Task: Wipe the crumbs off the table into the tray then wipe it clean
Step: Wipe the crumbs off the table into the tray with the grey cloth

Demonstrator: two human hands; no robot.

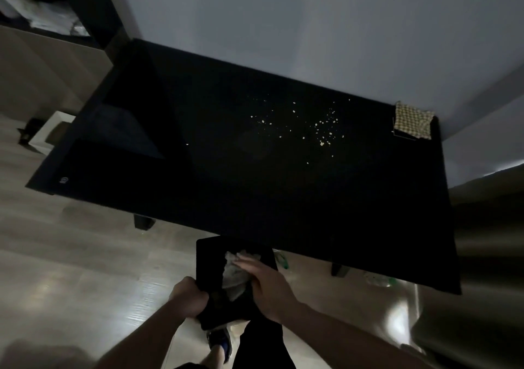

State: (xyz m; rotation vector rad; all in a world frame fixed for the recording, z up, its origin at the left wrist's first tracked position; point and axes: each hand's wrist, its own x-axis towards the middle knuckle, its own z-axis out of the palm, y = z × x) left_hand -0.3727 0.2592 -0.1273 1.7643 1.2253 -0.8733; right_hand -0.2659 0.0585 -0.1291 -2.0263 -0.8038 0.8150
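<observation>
Dim room, black table (255,170): your left hand (189,297) grips the tray (209,261), your right hand (265,286) lies flat on the cloth (234,278). Crumbs (312,124) lie well beyond both hands, so hold the tray edge just under the table edge and sweep toward yourself.

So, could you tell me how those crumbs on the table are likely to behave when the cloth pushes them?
The crumbs look tiny and loose, so they should slide easily on the smooth dark table. Being scattered widely, some may skip aside. The crumpled cloth under the right hand looks floppy, possibly leaving stragglers.
</observation>
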